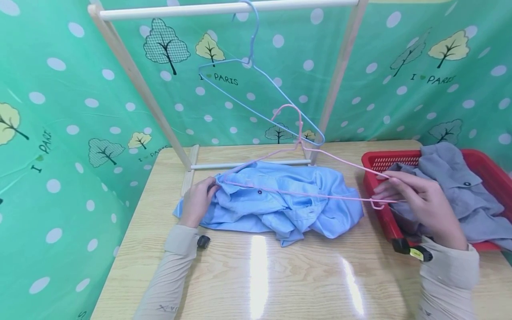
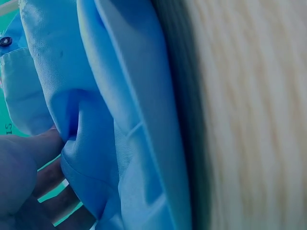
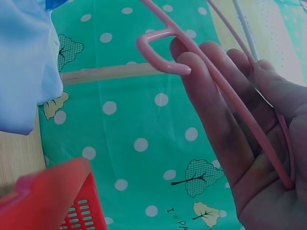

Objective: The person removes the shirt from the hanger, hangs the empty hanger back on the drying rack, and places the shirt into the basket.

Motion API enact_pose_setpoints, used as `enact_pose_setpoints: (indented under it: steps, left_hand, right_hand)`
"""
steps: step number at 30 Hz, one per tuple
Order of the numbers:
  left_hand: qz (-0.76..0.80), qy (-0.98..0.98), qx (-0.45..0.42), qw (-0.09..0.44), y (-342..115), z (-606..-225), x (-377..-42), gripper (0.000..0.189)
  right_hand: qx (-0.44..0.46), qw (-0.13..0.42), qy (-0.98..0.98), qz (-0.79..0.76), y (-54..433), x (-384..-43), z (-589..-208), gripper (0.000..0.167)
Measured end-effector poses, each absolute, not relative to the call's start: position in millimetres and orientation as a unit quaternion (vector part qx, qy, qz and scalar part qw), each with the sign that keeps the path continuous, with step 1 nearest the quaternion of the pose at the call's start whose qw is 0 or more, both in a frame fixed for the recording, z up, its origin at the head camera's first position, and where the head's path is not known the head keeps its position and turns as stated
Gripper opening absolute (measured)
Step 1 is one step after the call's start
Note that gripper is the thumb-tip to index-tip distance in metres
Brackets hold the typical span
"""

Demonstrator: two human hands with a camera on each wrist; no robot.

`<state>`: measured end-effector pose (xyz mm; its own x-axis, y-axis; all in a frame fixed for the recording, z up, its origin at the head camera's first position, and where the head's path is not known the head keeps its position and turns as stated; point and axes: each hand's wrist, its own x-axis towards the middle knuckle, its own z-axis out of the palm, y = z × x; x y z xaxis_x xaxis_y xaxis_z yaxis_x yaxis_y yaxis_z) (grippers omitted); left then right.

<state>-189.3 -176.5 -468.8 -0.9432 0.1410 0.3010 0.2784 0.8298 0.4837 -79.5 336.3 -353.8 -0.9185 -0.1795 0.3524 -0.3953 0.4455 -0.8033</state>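
Observation:
A light blue shirt [image 1: 276, 200] with a dark button lies bunched on the table. My left hand [image 1: 198, 200] pinches its left part between thumb and fingers; the left wrist view shows the thumb on the blue cloth [image 2: 96, 105]. A pink hanger [image 1: 340, 160] slants over the shirt, its hook pointing up and its left end in the cloth by my left hand. My right hand [image 1: 420, 200] holds the hanger's right end, above the red basket's near side. In the right wrist view, the pink wire [image 3: 230, 91] crosses the palm, with a small side hook beside the fingers.
A blue hanger [image 1: 260, 111] hangs from the rack's white bar [image 1: 228, 10], behind the pink one. On the right stands a red basket [image 1: 390, 155] with grey clothing [image 1: 460, 191] in it. A green patterned cloth [image 1: 60, 178] covers the back and left side.

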Motion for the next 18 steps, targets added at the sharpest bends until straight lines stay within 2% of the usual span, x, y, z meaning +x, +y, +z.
enact_pose_setpoints:
  steps: [7, 18]
  left_hand:
    - [-0.268, -0.951, -0.105, 0.113, -177.6, -469.6, -189.5, 0.011]
    - [-0.293, -0.942, -0.105, 0.126, -180.0, -466.1, -189.6, 0.019]
  right_hand:
    - [0.188, 0.109, -0.832, 0.51, 337.7, -79.8, -354.0, 0.033]
    - [0.199, 0.116, -0.822, 0.52, 334.0, -80.8, -355.4, 0.031]
